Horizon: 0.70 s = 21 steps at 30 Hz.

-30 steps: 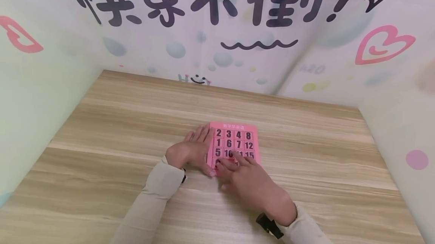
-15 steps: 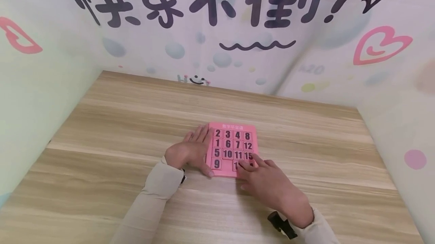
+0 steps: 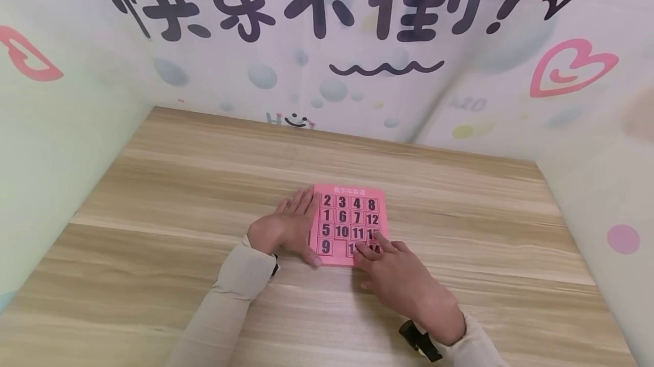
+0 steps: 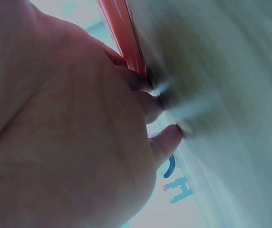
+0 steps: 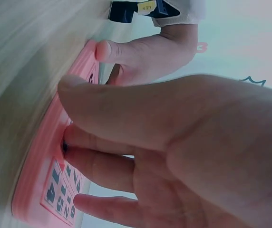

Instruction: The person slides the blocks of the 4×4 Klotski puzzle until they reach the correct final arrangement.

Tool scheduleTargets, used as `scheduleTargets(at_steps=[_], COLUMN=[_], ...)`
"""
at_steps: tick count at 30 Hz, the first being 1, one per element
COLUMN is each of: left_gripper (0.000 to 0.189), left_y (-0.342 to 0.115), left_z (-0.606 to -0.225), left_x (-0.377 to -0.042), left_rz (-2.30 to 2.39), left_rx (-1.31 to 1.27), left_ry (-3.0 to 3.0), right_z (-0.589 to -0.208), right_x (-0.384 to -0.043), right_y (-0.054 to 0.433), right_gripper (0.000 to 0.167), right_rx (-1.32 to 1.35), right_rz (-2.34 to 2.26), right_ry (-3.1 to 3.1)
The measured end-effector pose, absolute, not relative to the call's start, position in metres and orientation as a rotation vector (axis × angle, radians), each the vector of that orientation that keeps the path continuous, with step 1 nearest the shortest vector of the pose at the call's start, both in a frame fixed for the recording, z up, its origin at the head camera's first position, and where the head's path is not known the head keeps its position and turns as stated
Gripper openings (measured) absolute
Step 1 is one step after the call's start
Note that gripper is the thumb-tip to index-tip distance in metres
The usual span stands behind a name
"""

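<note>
A pink number slide puzzle (image 3: pixel 334 261) lies flat on the wooden table, its numbered tiles facing up. Along its left side rests my left hand (image 3: pixel 292 229), fingers extended by the upper edge and thumb at the lower left corner. In the left wrist view those fingertips reach down beside the pink side (image 4: pixel 120 33). My right hand (image 3: pixel 403 282) comes from the lower right, its fingertips touching tiles near the lower right corner and partly covering them. The bottom row shows a 9 tile (image 3: pixel 325 247), a gap, then a partly covered tile (image 3: pixel 351 249).
The wooden table (image 3: pixel 204 168) surrounds the puzzle. A printed white backdrop (image 3: pixel 306 91) with dark characters stands behind it, and pale panels rise at both sides. Black straps (image 3: pixel 420 341) circle the wrists at the sleeve ends.
My right hand moved right from the lower middle of the puzzle, uncovering the 9 and 11, then shifted slightly left. The tile beside the gap slid slightly left. My left hand stayed put.
</note>
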State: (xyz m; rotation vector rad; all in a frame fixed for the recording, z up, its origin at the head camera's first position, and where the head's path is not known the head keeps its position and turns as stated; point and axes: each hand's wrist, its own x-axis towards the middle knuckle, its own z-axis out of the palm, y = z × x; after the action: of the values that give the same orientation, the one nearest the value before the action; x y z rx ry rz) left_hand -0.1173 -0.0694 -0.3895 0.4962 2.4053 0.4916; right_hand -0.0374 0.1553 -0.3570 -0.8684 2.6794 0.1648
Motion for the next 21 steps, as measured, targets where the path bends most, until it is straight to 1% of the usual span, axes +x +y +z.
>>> scheduleTargets(at_steps=[21], left_gripper=[0.141], left_y=[-0.0693], left_z=[-0.3896], left_x=[-0.1180], left_rz=[0.475], left_rx=[0.502], left_ry=[2.418], right_z=[-0.3626], right_x=[-0.0377], right_y=[0.1494], right_gripper=[0.048], right_rx=[-0.964], right_rz=[0.157], right_ry=[2.696])
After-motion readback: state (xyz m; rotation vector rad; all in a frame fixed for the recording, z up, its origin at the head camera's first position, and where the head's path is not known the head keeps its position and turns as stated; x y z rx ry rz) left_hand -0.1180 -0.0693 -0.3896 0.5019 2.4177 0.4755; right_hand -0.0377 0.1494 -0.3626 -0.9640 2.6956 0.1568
